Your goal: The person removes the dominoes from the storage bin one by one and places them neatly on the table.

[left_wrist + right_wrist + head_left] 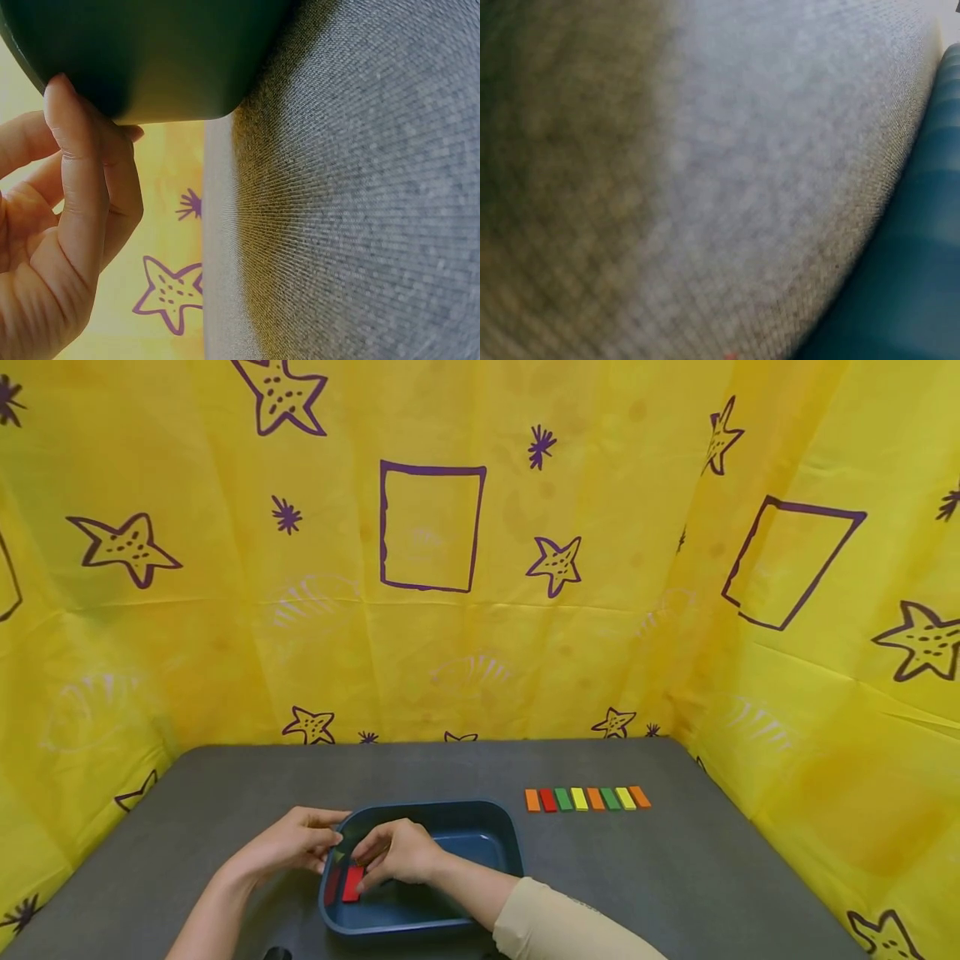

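Note:
A dark blue rectangular container [427, 929] with rounded corners stands on the grey table. At its back left corner my left hand [288, 842] holds the rim; in the left wrist view the fingertips of the left hand [82, 187] meet the outer wall [172, 60]. My right hand [405, 853] reaches down inside the container and pinches a flat red block [352, 884] between thumb and fingers, close to the left inner wall. The right wrist view has neither the hand nor the block, just blurred grey fabric and the container's blue side [907, 285].
Several flat blocks in orange, red, green and yellow [579, 799] form a row on the table [600, 877], right of the container. A small black object [277, 953] shows at the bottom edge. Yellow cloth [480, 635] with purple drawings hangs around the table's back and sides.

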{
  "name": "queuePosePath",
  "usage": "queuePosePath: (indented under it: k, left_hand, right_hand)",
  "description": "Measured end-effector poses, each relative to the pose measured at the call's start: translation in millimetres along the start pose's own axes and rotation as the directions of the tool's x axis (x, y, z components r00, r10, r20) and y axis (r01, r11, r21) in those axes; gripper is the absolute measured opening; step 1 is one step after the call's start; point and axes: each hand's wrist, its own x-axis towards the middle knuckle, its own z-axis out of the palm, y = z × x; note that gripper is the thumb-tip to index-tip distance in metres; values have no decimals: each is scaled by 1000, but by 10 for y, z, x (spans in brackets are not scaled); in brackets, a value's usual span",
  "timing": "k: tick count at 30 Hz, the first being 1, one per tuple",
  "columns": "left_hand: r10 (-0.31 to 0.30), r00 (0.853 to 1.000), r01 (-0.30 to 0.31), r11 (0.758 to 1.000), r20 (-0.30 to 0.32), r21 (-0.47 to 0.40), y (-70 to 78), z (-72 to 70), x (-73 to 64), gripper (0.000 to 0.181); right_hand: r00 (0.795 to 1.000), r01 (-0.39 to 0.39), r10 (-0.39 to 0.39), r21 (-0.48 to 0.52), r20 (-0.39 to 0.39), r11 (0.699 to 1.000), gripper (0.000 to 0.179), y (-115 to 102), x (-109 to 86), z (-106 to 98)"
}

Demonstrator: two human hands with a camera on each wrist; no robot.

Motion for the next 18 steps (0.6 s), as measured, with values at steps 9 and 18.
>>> queuePosePath:
  k: [9,18]
  left_hand:
    - [-3,1000,3,1000,8,-5,-11,2,-9,59]
    - [-10,1000,10,1000,3,-2,-13,-6,6,59]
  right_hand:
    - [999,-12,14,-41,37,999,30,30,9,10]
    - [996,4,3,-81,89,997,37,32,5,-26]
